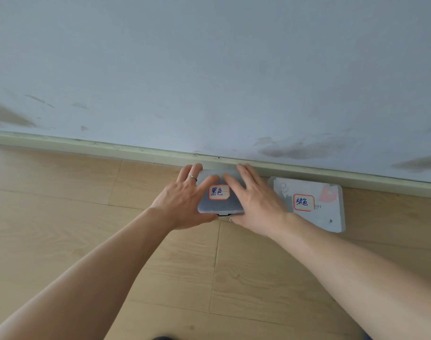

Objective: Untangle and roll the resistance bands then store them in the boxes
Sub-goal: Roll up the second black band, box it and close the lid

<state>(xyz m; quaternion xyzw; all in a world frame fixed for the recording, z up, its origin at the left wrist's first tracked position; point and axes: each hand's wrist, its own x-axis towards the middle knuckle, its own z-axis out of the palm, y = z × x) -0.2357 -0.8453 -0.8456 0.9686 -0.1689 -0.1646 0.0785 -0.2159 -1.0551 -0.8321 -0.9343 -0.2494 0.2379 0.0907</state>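
Both hands flat on a lidded box (220, 204) by the skirting (86, 144): left hand (185, 201) with ring (192, 177) on its left edge, right hand (255, 201) on its right. Second labelled box (330, 212) just beside, on wooden floor (62, 192), below a scuffed wall (209, 69).

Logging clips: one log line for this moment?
hands: left, right flat on left box lid | right box: closed | bands: unseen

A label on the left box (220, 204) reads 黑色; the right box (307, 204) reads 绿色 and "UFF"
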